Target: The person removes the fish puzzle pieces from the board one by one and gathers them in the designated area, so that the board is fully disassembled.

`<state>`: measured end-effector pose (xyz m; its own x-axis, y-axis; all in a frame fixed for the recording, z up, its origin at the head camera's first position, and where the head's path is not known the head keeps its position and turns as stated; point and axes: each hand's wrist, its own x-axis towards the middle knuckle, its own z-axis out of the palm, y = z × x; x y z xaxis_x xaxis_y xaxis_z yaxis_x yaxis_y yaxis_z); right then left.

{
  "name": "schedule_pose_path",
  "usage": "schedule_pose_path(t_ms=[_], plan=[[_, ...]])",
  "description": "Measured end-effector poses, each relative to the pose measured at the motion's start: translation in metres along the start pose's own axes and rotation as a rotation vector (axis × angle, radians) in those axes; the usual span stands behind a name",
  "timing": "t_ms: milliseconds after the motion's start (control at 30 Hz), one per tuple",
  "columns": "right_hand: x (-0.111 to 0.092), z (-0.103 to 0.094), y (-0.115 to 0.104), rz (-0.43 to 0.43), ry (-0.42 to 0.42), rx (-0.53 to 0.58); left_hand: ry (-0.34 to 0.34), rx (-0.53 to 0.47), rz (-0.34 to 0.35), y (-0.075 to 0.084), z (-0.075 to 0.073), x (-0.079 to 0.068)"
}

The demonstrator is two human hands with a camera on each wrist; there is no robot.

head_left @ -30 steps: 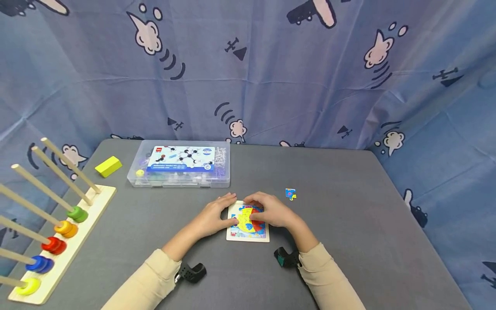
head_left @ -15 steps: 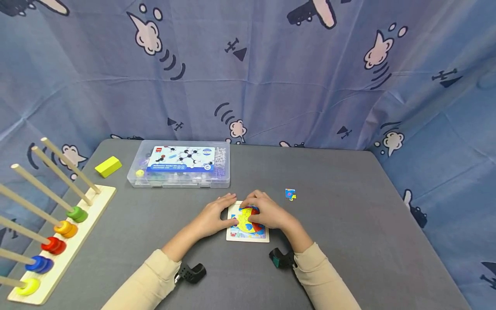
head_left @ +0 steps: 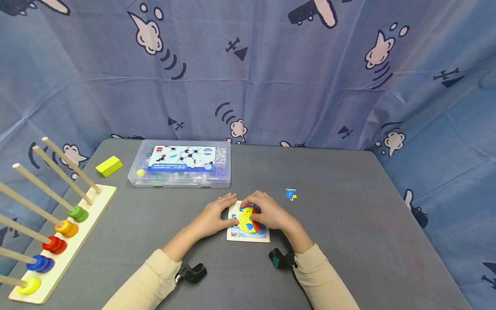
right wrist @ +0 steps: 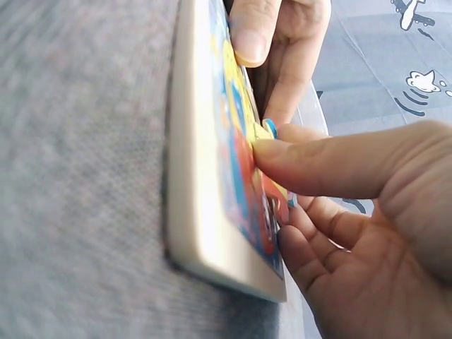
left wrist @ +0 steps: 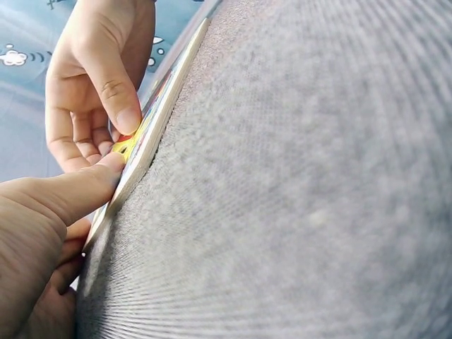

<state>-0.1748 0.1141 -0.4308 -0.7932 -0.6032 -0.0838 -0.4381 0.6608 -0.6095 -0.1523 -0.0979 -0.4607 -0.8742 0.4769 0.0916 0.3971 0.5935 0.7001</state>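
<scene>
A small wooden jigsaw puzzle [head_left: 248,238] with a yellow and red picture lies flat on the table between both hands. My left hand [head_left: 214,216] holds its left side, thumb on the picture and fingers along the edge. From the right, my right hand [head_left: 270,212] reaches over the board. In the right wrist view its thumb and fingers pinch a yellow and red puzzle piece [right wrist: 274,188], slightly raised above the picture; the fingers hide part of it. A loose blue and yellow puzzle piece [head_left: 291,194] lies beyond the board, to the right.
Behind the hands sits a clear plastic molecular model kit box [head_left: 179,178]. A yellow block [head_left: 109,166] rests left of it. Along the left edge stands a wooden peg board [head_left: 77,241] with tall pegs and coloured rings. A patterned curtain [head_left: 271,86] hangs behind the grey table [head_left: 348,215].
My right hand has shifted slightly left over the puzzle since a second ago, and has barely moved in the last half second. My left hand and the loose piece stay in place.
</scene>
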Motion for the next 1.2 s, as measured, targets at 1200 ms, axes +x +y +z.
schedule_pose_path(t_ms=[1200], plan=[[-0.019,-0.030,0.019,0.015,0.146,0.080,-0.003,0.006,-0.019,0.002,0.001,0.000]])
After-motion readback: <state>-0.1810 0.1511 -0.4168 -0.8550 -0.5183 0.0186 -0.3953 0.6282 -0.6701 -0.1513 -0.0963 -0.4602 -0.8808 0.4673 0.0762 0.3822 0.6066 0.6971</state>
